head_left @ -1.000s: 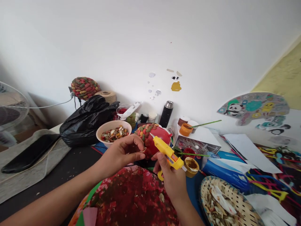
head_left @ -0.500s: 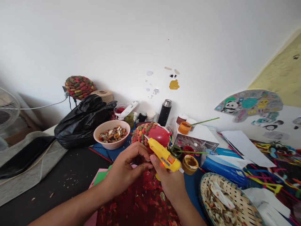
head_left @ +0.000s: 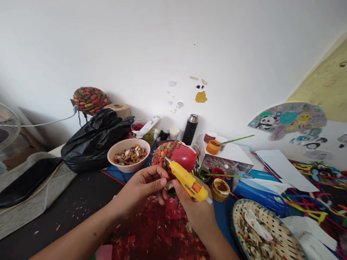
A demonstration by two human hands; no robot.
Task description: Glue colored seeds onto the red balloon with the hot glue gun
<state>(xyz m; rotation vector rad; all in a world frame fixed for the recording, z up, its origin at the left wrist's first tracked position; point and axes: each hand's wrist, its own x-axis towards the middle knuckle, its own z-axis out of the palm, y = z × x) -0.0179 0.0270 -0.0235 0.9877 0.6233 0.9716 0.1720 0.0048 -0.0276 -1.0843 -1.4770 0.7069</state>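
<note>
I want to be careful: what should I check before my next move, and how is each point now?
1. Glue gun held in right hand: ok.
2. Shell at the fingertips: ok.
3. Nozzle not touching left hand: ok.
4. Glue on the shell: cannot tell.
5. Bare surface on balloon: ok, red area shows.
6. More shells in bowl: ok.

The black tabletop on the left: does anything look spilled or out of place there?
Yes, a little: small pale bits lie scattered across the black tabletop, loose rather than in the bowl or woven basket. That makes them look dropped; they are too small to identify.
</note>
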